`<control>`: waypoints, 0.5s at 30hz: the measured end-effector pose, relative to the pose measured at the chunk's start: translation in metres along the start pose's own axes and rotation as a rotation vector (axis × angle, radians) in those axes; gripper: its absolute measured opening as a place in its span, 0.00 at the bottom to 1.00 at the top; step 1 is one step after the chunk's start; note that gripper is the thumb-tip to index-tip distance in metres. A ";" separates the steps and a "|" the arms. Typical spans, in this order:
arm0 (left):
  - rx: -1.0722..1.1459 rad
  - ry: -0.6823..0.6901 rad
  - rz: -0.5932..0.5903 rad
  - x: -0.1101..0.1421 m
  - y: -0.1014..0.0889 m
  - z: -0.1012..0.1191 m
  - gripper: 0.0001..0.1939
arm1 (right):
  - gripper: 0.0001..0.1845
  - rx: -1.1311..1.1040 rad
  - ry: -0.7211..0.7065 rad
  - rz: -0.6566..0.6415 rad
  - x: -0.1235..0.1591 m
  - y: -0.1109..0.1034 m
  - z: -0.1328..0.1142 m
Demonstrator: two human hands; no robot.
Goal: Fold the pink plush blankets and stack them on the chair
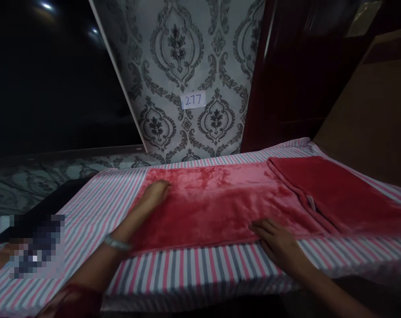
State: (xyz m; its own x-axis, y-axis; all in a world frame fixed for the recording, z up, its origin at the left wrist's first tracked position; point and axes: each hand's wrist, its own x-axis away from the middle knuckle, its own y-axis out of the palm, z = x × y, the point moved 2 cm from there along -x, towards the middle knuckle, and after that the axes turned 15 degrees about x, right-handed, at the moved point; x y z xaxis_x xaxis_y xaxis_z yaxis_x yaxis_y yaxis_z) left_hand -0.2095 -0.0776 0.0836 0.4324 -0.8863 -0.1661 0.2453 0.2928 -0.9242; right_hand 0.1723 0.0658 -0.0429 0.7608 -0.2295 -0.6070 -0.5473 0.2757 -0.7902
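Note:
A plush red blanket lies spread over a striped sheet, its right part folded over into a second layer with a thick hem and a small white tag. My left hand rests on the blanket's left part, palm down, its fingers slightly bent and pointing right; a bracelet or watch circles that wrist. Near the front edge, my right hand touches the blanket with its fingers stretched out to the left. I see no cloth gripped in either hand.
The striped pink, grey and white sheet covers the raised surface. A large dark screen stands at the back left, beside patterned wallpaper with a paper label reading 277. Dark red panelling rises at the back right. A blurred-out patch covers something at left.

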 end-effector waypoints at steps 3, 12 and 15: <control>-0.054 0.070 -0.089 -0.074 0.027 0.032 0.17 | 0.21 -0.021 0.008 0.013 0.000 -0.002 -0.001; -0.107 0.108 -0.121 -0.164 0.094 0.046 0.19 | 0.23 -0.047 0.031 -0.045 0.000 -0.005 0.000; -0.114 0.120 -0.097 -0.169 0.101 0.041 0.18 | 0.22 -0.052 0.038 -0.044 0.001 -0.005 0.001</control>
State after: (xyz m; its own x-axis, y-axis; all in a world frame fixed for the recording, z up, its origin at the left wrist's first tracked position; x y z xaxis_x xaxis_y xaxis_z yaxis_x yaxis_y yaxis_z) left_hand -0.2219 0.1169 0.0325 0.3037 -0.9466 -0.1082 0.1775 0.1678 -0.9697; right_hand 0.1756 0.0650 -0.0397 0.7711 -0.2763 -0.5737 -0.5320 0.2157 -0.8188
